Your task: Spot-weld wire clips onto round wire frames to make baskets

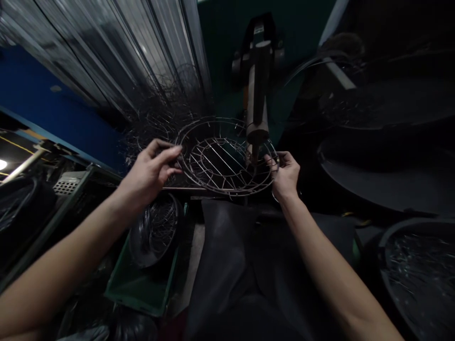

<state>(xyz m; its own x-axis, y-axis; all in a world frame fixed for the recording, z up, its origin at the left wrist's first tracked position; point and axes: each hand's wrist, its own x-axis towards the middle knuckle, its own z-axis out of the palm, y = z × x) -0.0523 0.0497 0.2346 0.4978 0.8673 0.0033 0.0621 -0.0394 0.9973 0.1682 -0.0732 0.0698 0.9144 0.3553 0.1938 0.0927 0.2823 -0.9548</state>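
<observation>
A round wire basket-like frame point(227, 182), with rings and crossing rods, lies between my two hands under the machine's electrode arm point(257, 109). My left hand point(153, 166) pinches its left rim between thumb and fingers. On the opposite side, my right hand point(286, 171) grips the right rim, with the thumb inside the ring. The upper electrode comes down over the frame's right rear part, and a lower tip point(253, 156) shows dimly beneath it. Which wire lies between the tips I cannot tell.
Tangled wire pieces point(159, 113) pile up behind my left hand. A green crate point(142, 293) holding a dark tub point(149, 255) of wire rings stands below left. Dark tubs point(386, 246) with wire parts stand at the right. A blue panel point(60, 99) rises at the left.
</observation>
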